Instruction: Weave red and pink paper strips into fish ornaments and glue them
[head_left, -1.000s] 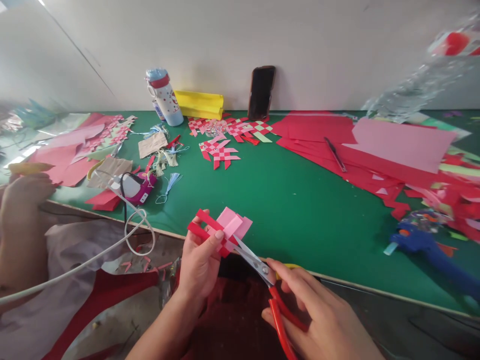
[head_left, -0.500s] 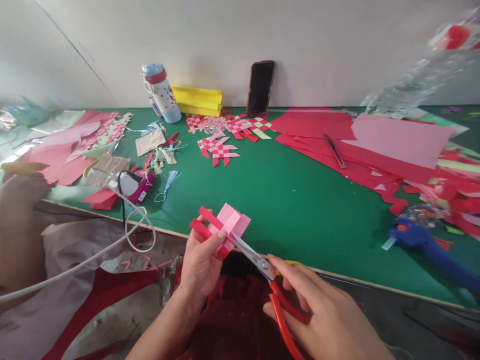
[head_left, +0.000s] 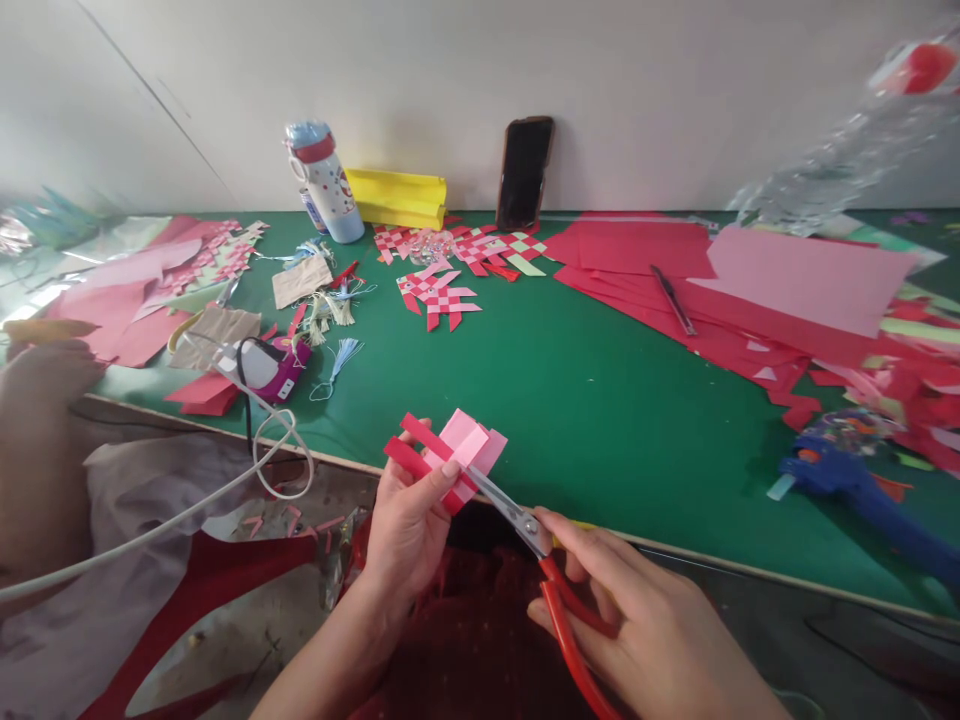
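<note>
My left hand (head_left: 412, 510) pinches a woven paper piece (head_left: 466, 440) of pink and red strips, thumb on top, over the table's front edge. Two red strip ends stick out to its left. My right hand (head_left: 630, 590) grips red-handled scissors (head_left: 517, 520), with fingers around the handles. The blades lie against the paper beside my left thumb, and their tips are partly hidden there. Beyond my hands, a finished-looking woven paper fish (head_left: 439, 297) in red and pink lies on the green table (head_left: 570, 400).
A blue glue gun (head_left: 847, 480) lies at the right, near red paper sheets (head_left: 622, 250) and a pen-like cutter (head_left: 673, 300). A bottle (head_left: 326, 185) and phone (head_left: 525, 172) stand at the back. Left are tassels (head_left: 341, 362), a white cable (head_left: 292, 450) and another person's hand (head_left: 56, 370).
The scissor blades have closed somewhat, and their handles sit nearly as before. The paper and my left hand have shifted slightly right in view.
</note>
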